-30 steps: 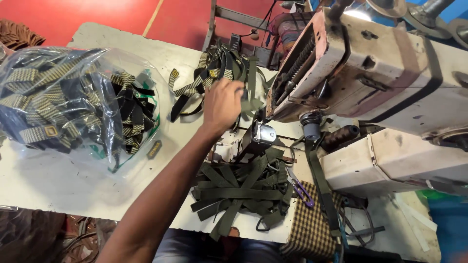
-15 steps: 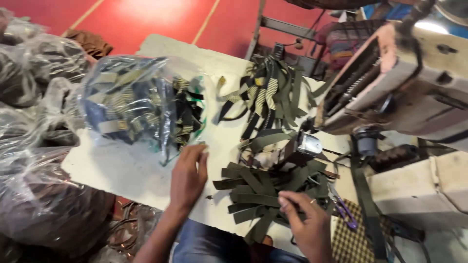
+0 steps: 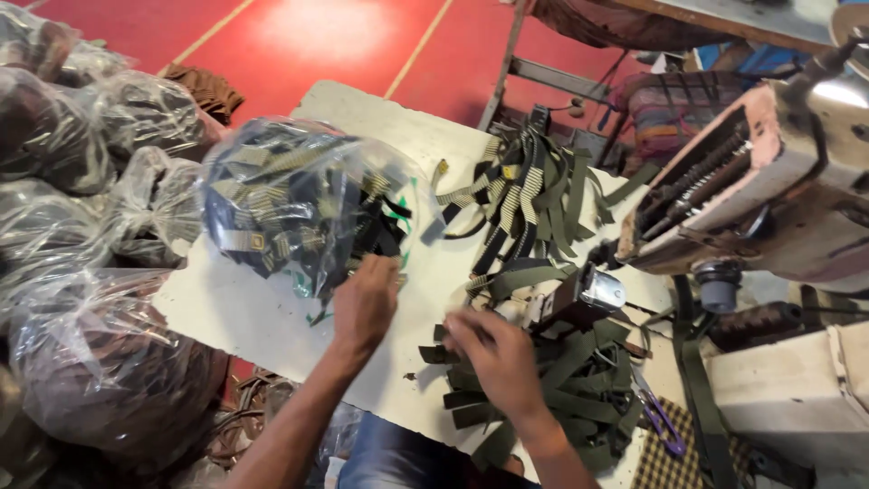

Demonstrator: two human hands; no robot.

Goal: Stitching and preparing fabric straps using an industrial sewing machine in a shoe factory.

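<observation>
Since half a second ago the left hand (image 3: 365,303) has slid from the bare tabletop up to the mouth of the clear plastic bag (image 3: 299,204), and the right hand (image 3: 496,358) has moved up over the near pile of olive webbing straps (image 3: 579,389), while the view has swung left so that more of the floor shows. Left fingers are loosely curled at the bag's opening, touching the striped straps that spill from it; whether they actually pinch one cannot be told. Right hand is blurred, palm down with fingers bent on the top of the olive pile, and its grip cannot be made out either.

That bag lies on the left half of the white table (image 3: 262,317), stuffed with black and striped strap pieces. Olive straps are heaped at the table's near edge, just in front of a small metal-topped device (image 3: 588,294). A second heap of striped and green straps (image 3: 529,195) lies toward the far edge, well apart from the bag.

To the right stands a worn sewing machine (image 3: 769,195), tilted back so that its underside shows, with a purple-handled tool (image 3: 661,421) lying near the checked cloth (image 3: 674,466) below it. Several more filled plastic sacks (image 3: 81,226) are crowded against the table's left side. Beyond, the floor (image 3: 299,45) is red with pale painted lines.
</observation>
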